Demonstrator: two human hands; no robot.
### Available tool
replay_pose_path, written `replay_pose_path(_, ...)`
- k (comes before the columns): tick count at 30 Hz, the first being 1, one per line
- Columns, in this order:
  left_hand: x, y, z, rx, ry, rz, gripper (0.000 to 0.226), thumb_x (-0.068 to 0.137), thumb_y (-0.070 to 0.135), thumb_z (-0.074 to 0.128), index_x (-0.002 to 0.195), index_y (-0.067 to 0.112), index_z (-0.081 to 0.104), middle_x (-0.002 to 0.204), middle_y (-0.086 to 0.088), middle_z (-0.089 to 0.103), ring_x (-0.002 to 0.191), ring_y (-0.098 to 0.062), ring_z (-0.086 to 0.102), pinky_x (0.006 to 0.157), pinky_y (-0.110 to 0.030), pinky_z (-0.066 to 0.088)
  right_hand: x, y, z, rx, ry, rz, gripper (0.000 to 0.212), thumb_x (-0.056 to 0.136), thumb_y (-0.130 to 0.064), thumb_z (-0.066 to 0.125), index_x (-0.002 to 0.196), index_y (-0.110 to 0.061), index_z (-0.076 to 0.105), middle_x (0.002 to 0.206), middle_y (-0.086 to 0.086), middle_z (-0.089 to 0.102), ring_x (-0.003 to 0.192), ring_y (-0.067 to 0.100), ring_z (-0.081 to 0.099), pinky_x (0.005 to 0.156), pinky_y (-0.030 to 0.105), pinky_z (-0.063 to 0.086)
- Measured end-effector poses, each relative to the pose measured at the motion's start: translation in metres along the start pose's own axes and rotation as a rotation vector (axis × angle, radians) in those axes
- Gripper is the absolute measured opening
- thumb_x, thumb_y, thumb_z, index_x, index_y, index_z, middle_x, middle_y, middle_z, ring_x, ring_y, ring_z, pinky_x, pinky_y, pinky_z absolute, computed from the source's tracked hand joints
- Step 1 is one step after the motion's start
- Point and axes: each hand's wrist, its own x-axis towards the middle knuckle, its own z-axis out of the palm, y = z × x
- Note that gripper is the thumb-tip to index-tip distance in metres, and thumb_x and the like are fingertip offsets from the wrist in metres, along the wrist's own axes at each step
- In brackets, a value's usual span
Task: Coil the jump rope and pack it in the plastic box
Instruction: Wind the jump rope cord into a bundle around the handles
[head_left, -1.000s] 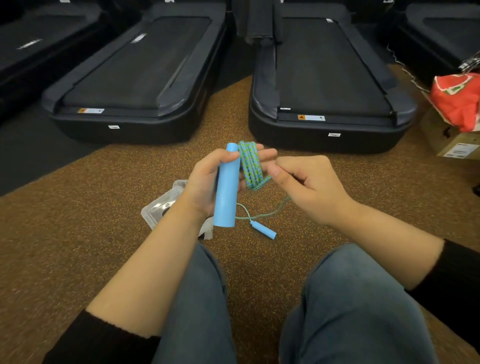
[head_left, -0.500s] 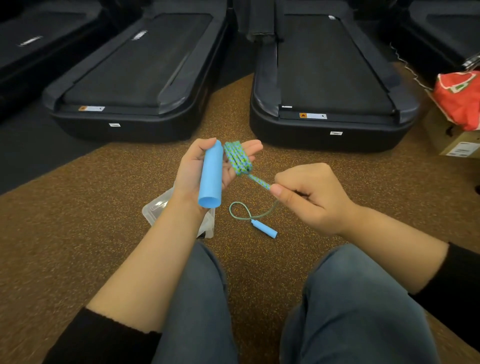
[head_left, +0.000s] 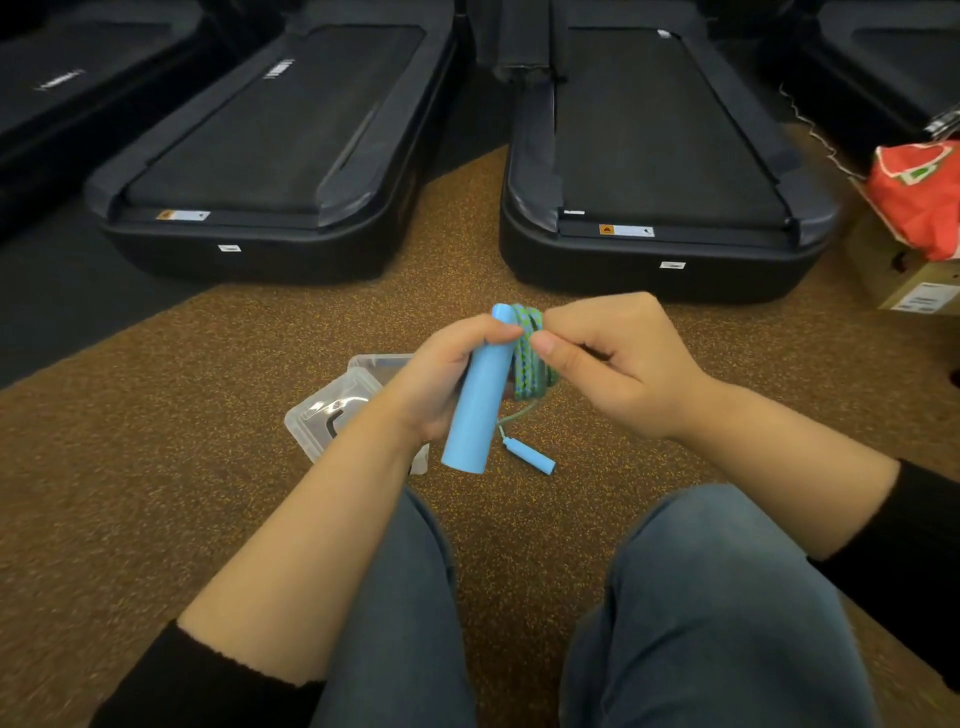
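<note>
My left hand (head_left: 441, 379) grips a light blue jump rope handle (head_left: 478, 395), held nearly upright, with several green-blue rope coils (head_left: 530, 358) bunched against it. My right hand (head_left: 608, 364) pinches the rope at the top of the coils, touching the left hand's fingers. A short slack piece of rope runs down to the second blue handle (head_left: 532, 457), which lies on the carpet. The clear plastic box (head_left: 332, 410) sits on the floor behind and below my left wrist, partly hidden by it.
I sit on brown speckled carpet with my jeans-clad knees (head_left: 727, 597) in front. Two black treadmills (head_left: 660, 156) stand ahead. A cardboard box with a red bag (head_left: 919, 197) is at the right edge.
My right hand moved up from the stretched rope to the top of the coils, laying another loop. The left hand tilted the handle back upright. The slack to the floor handle got shorter.
</note>
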Motion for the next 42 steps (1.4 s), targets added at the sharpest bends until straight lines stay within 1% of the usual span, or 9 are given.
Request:
replay_pose_path(4,-0.007,0.002,0.007,0.106,-0.160,0.065,0.009,0.077,0.010,0.052,0.083,0.007,0.058,0.065,0.002,0.068,0.058,-0.008,0.065,0.056,-0.018,0.051,0.009,0.007,-0.010,0.037,-0.010,0.053,0.038,0.094,-0.029,0.043,0.057,-0.021,0.039,0.049,-0.007,0.039,0.046,0.008,0.041,0.049,0.025,0.029)
replay_pose_path(8,-0.015,0.004,0.015,0.116,-0.351,0.119,0.030,0.080,0.007,0.043,0.106,0.003,0.058,0.091,-0.007,0.074,0.080,-0.019,0.072,0.075,-0.024,0.054,0.016,0.014,-0.015,0.076,-0.040,0.123,0.039,0.092,-0.028,0.050,0.056,-0.029,0.036,0.049,-0.010,0.035,0.046,0.007,0.035,0.050,0.019,0.025)
replay_pose_path(14,-0.018,-0.004,0.022,0.231,-0.266,0.230,0.014,0.080,0.007,0.047,0.088,0.001,0.057,0.076,-0.001,0.073,0.064,-0.010,0.066,0.070,-0.022,0.052,0.023,0.018,-0.010,0.335,-0.122,0.275,0.040,0.093,-0.023,0.051,0.055,-0.022,0.040,0.051,-0.011,0.035,0.048,0.002,0.035,0.050,0.012,0.030)
replay_pose_path(17,-0.018,-0.011,0.023,0.249,-0.238,0.270,0.013,0.082,0.008,0.051,0.079,0.009,0.064,0.067,0.002,0.068,0.058,-0.009,0.061,0.078,-0.035,0.051,0.022,0.024,-0.005,0.595,-0.150,0.434,0.042,0.096,-0.017,0.047,0.056,-0.015,0.037,0.045,-0.015,0.034,0.041,-0.001,0.034,0.044,0.007,0.031)
replay_pose_path(20,-0.018,-0.017,0.026,0.172,-0.182,0.294,0.020,0.080,0.007,0.056,0.093,0.014,0.069,0.060,0.001,0.066,0.051,-0.008,0.058,0.074,-0.034,0.050,0.018,0.029,0.005,0.628,-0.108,0.485,0.040,0.093,-0.025,0.045,0.055,-0.014,0.038,0.044,-0.013,0.032,0.043,0.001,0.029,0.046,0.011,0.028)
replay_pose_path(23,-0.014,-0.020,0.024,0.069,-0.134,0.289,0.027,0.076,0.001,0.056,0.101,0.005,0.065,0.071,-0.002,0.073,0.056,-0.009,0.066,0.061,-0.020,0.053,0.012,0.029,0.015,0.733,-0.072,0.555,0.040,0.092,-0.031,0.044,0.056,-0.013,0.039,0.044,-0.011,0.034,0.043,0.004,0.031,0.047,0.013,0.031)
replay_pose_path(27,-0.012,-0.021,0.022,0.038,-0.165,0.268,0.042,0.067,-0.013,0.058,0.103,0.006,0.064,0.089,-0.005,0.075,0.082,-0.016,0.072,0.079,-0.030,0.057,0.007,0.025,0.022,1.116,-0.033,0.725,0.053,0.099,-0.031,0.039,0.047,-0.021,0.047,0.039,-0.016,0.033,0.031,0.001,0.032,0.037,0.010,0.029)
replay_pose_path(32,-0.011,-0.022,0.024,0.077,-0.113,0.291,0.044,0.059,-0.018,0.055,0.095,0.008,0.064,0.074,0.002,0.073,0.069,-0.008,0.069,0.070,-0.024,0.056,0.004,0.012,0.026,1.600,0.004,0.826,0.051,0.093,-0.044,0.038,0.047,-0.023,0.039,0.032,-0.016,0.030,0.023,0.000,0.028,0.028,0.010,0.020)
replay_pose_path(42,-0.009,-0.020,0.029,0.038,-0.026,0.291,0.044,0.058,-0.016,0.059,0.095,0.007,0.063,0.074,-0.001,0.069,0.067,-0.008,0.066,0.067,-0.022,0.054,0.001,-0.007,0.043,1.249,0.351,0.918,0.061,0.093,-0.057,0.023,0.052,-0.024,0.054,0.039,-0.014,0.046,0.040,-0.002,0.047,0.046,0.011,0.039)
